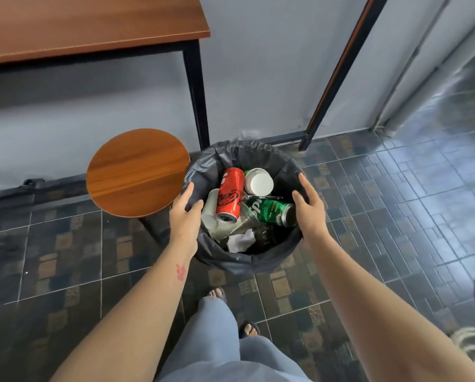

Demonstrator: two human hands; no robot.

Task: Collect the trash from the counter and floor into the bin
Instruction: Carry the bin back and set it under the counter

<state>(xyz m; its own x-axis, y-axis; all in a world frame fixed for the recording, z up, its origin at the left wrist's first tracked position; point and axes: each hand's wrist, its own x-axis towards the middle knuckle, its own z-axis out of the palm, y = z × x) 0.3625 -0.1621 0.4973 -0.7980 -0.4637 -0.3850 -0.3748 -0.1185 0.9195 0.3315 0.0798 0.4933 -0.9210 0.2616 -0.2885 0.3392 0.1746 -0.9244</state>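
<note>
A round bin (244, 260) lined with a dark grey bag stands on the tiled floor by the wall. Inside it lie a red cola can (230, 194), a green soda can (272, 212), a white paper cup (259, 181), a clear plastic cup (211, 210) and crumpled white paper (241, 241). My left hand (186, 213) grips the bag's rim on the left side, thumb outside and fingers curled over the edge. My right hand (309, 205) holds the rim on the right side the same way.
A round wooden stool (138, 172) stands just left of the bin, almost touching it. A wooden table (92, 26) with black legs is at the back left. A dark metal frame leg (338, 73) leans right of the bin. My feet are below the bin.
</note>
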